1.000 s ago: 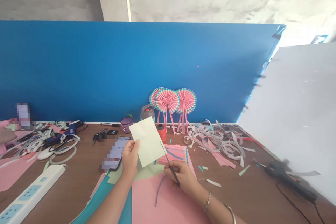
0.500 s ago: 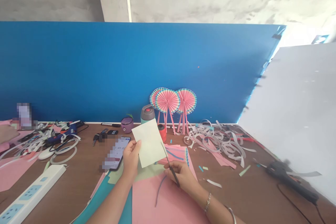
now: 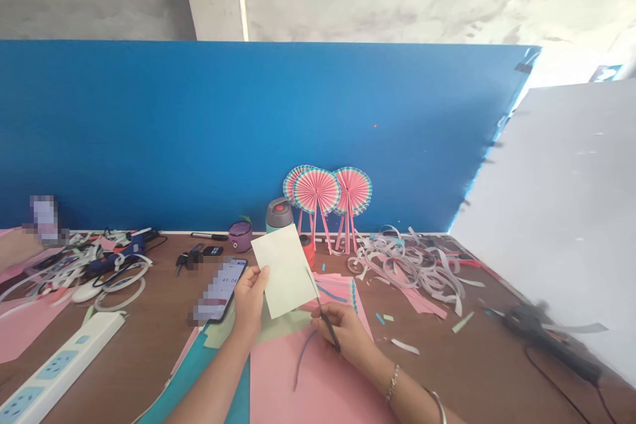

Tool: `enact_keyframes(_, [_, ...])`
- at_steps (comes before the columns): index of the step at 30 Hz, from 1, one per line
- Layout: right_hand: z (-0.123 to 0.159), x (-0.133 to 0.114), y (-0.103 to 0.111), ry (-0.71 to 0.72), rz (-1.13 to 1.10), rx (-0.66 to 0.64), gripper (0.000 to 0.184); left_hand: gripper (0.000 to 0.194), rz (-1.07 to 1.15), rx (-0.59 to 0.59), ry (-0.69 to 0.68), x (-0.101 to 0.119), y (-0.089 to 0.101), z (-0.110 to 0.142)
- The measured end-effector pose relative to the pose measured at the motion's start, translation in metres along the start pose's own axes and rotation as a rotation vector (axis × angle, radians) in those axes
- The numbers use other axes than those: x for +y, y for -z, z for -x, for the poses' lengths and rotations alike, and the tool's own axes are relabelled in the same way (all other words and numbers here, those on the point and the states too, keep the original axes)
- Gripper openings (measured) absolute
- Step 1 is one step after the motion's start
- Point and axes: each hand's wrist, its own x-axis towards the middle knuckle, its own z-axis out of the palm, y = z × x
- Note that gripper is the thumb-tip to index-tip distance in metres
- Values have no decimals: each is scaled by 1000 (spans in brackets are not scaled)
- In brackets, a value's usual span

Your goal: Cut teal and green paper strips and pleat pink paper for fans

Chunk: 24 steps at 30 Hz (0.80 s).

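Note:
My left hand [image 3: 251,295] pinches a pale green sheet of paper [image 3: 285,271] by its left edge, held up and tilted above the table. In my right hand [image 3: 342,328] are dark-handled scissors [image 3: 328,330], their blades along the sheet's lower right edge. Much of the scissors' grip is hidden by my fingers. Under both hands lies pink paper [image 3: 318,381], with green paper [image 3: 221,334] and a teal sheet [image 3: 201,387] to its left. A thin dark strip [image 3: 299,364] hangs or lies just below my right hand; I cannot tell which.
Pink folded-paper fans [image 3: 317,191] lean against the blue partition [image 3: 199,119]. Curled white strips [image 3: 412,265] pile up at right, near a glue gun [image 3: 546,338]. A phone [image 3: 226,291], a bottle [image 3: 279,213] and a power strip [image 3: 64,361] stand leftward. Another person's hand [image 3: 17,252] shows at far left.
The green sheet and my left hand have shifted slightly right. The scissors' blades look more closed along the paper's edge. At far left, the other person's hand has moved a little.

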Motion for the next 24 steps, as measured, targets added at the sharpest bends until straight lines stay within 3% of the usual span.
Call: enact_keyframes(24, [-5, 10, 1, 7, -15, 9, 30, 39, -4, -47, 22, -4, 0, 0])
